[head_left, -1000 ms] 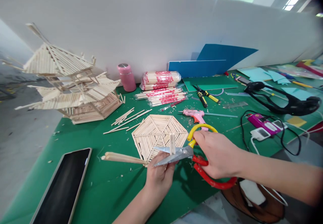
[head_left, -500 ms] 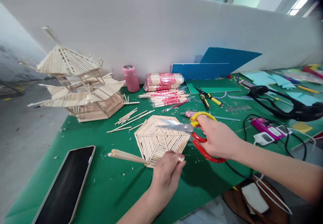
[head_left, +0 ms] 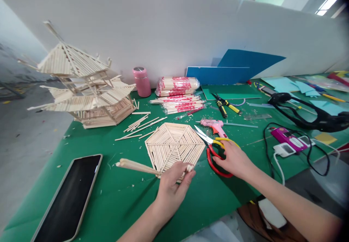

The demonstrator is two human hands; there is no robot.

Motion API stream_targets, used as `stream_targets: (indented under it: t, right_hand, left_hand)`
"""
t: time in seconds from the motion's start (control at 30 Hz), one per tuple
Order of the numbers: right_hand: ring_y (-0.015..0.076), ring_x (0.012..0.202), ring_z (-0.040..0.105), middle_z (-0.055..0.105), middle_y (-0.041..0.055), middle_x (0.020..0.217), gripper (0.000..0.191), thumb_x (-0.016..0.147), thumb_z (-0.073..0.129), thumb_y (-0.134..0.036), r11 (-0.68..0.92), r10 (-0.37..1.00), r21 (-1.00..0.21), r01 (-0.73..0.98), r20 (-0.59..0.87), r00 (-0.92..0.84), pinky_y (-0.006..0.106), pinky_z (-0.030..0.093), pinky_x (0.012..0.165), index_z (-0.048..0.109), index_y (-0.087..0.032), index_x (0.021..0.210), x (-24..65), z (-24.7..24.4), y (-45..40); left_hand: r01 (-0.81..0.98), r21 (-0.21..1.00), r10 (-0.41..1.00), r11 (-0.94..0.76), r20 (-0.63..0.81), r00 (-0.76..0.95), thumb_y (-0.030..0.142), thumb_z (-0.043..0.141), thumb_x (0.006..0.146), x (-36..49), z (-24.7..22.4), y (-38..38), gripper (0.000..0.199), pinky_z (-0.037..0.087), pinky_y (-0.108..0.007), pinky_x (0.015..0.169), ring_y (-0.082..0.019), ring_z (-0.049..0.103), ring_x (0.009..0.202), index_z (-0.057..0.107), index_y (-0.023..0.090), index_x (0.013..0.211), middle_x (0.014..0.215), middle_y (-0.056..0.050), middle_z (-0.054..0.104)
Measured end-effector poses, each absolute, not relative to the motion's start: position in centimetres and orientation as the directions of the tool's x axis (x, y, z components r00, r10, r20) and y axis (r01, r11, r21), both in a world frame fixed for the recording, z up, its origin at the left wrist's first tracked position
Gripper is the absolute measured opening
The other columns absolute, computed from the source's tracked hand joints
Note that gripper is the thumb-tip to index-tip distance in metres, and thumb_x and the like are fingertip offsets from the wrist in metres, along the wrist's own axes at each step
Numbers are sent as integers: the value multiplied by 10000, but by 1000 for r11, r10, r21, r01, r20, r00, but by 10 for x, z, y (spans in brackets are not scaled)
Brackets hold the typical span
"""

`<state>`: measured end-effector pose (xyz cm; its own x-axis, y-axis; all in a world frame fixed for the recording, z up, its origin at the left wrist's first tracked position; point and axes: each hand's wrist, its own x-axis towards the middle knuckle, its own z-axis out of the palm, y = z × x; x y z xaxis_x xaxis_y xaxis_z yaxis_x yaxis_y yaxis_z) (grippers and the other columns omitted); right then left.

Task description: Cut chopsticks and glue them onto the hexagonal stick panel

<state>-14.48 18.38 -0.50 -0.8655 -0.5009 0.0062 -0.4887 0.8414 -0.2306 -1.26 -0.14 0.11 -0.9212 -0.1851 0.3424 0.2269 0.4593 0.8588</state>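
My left hand [head_left: 173, 187] is closed round a bundle of thin wooden sticks [head_left: 137, 166], which pokes out on its left side; small stick ends show at my fingertips. Behind it lies an octagon-like panel of sticks [head_left: 166, 144], its near edge partly hidden by the hand. My right hand [head_left: 233, 158] holds scissors [head_left: 208, 139] with one red and one yellow handle. Their blades are parted and point up-left at the panel's right edge. Loose sticks [head_left: 140, 126] lie to the panel's left.
A stick pagoda [head_left: 81, 96] stands at the left, a phone [head_left: 68, 198] nearer. Behind are a pink bottle [head_left: 142, 83], packaged sticks [head_left: 178, 85] and pliers [head_left: 225, 105]. A glue gun [head_left: 214, 125], black glasses-like frame [head_left: 311, 115] and cables lie right.
My right hand and the scissors have moved down and away from above the panel, uncovering the glue gun. My left hand has shifted slightly left with its sticks.
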Motion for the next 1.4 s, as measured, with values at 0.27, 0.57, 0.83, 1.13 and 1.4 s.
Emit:
stream_targets:
  t: [0.27,0.57,0.83,1.13,1.4]
  right_hand:
    - [217,817,568,513,153,1068,448,763,451,-334,848,-487,-209,-488,62,-871,351,452,707,425,-98,1142,-138,-9,191]
    - [294,957,503,536,181,1033,449,770,433,-362,878,-443,-128,-461,145,-885,384,434,706,459,-79,1118,-162,-12,194]
    - [295,823,543,576,170,879,447,769,430,-402,888,-441,-63,-455,159,-883,390,432,658,499,-78,1069,-157,-13,203]
    - [161,790,523,536,44,861,269,785,476,-246,414,-669,-671,-615,234,-706,294,441,729,479,-203,1051,-94,35,166]
    - [148,795,509,535,40,874,352,726,547,-193,199,-790,-799,-567,211,-575,283,443,722,483,-190,1072,-71,27,133]
  left_hand:
    - [197,875,-198,441,309,-930,195,492,777,-11,-1,-2,137,466,-214,540,-133,574,584,595,133,712,646,-53,621]
    - [176,877,-184,448,283,-941,207,505,772,-8,-7,1,121,462,-211,557,-123,560,577,605,152,732,639,-26,628]
    - [144,884,-203,444,256,-945,191,504,770,-4,-19,4,117,459,-203,534,-113,550,562,608,140,764,653,-28,629]
    - [108,908,-190,404,199,-961,196,514,750,-4,-16,2,89,463,-226,570,-128,563,608,581,138,741,688,-32,619]
    - [164,919,-153,359,231,-961,85,515,693,-2,-12,0,140,449,-227,590,-130,561,629,610,152,772,669,-6,603]
